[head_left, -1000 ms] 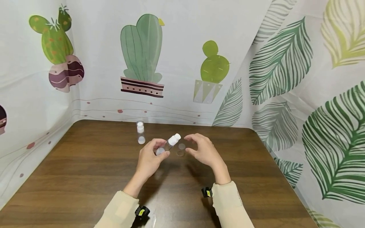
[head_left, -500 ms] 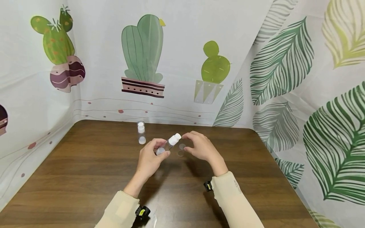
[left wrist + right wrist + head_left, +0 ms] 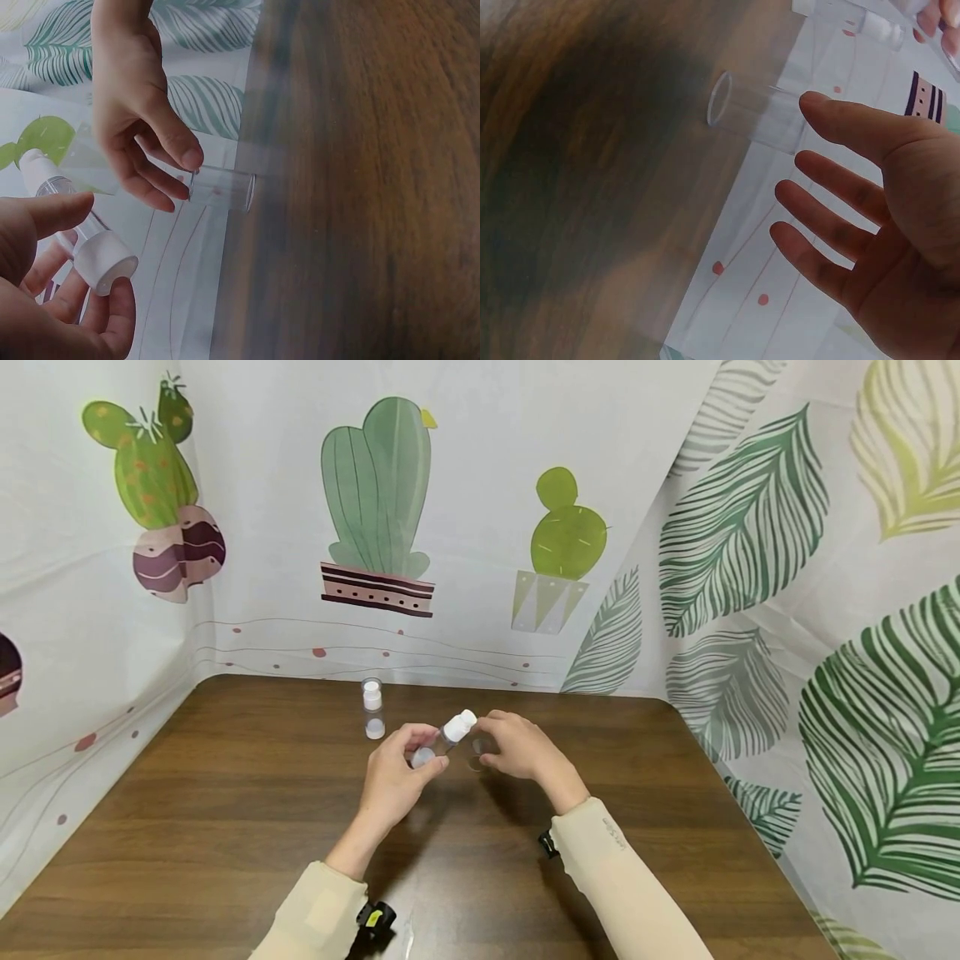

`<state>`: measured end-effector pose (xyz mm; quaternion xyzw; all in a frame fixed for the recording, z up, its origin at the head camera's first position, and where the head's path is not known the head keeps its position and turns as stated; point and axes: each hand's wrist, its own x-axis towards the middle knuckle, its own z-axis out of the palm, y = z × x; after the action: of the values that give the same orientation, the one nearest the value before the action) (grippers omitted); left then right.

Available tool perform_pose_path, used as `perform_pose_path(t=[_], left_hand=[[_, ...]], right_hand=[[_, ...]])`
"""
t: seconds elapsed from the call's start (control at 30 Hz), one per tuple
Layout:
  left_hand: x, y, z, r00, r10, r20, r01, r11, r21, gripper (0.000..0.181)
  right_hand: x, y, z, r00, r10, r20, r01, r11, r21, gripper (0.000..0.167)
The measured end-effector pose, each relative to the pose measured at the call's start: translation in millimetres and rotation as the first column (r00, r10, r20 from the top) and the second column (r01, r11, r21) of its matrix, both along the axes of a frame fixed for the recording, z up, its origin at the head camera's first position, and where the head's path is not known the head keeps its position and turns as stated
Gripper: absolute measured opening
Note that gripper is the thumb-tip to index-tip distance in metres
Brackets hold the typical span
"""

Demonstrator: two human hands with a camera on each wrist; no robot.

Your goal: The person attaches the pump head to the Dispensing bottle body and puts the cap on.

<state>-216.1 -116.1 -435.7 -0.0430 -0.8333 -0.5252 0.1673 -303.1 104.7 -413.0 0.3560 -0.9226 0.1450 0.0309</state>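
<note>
My left hand (image 3: 393,781) grips a small clear pump bottle (image 3: 459,726) with a white top, tilted to the upper right above the table. In the left wrist view, the fingers wrap the bottle near its white base (image 3: 105,261). A clear cylindrical cap (image 3: 754,112) stands on the table, open rim down. My right hand (image 3: 528,752) is at the cap's upper end, thumb on one side and index finger on the other. Its fingers are loosely extended. Whether the fingertips touch the cap cannot be made out.
Another clear pump bottle (image 3: 372,710) with a white top stands upright under its clear cover, at the back left of the brown wooden table (image 3: 247,793). A cloth (image 3: 480,527) printed with cacti and leaves hangs behind and beside the table.
My right hand has moved a little left and in over the clear cap, its thumb and index finger coming nearer to it. The left hand holds the pump bottle almost still.
</note>
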Motion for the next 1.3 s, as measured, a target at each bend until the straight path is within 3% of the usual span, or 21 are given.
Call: perform_pose_path(t=[0.8,1.3], left_hand=[[-1.1,2.6,-1.8,1.0,-0.006,-0.018,0.006,1.0,0.009,0.041],[0.2,2.1,-1.0,1.0,-0.004,-0.005,0.004,1.0,0.011,0.041]], right_hand=[[-2.7,-6.5,-8.9,0.999,0.021,0.036,-0.023,0.998,0.051,0.03],[-1.6,1.4,-4.6,0.999,0.036,0.034,-0.036,0.999,-0.001,0.03]])
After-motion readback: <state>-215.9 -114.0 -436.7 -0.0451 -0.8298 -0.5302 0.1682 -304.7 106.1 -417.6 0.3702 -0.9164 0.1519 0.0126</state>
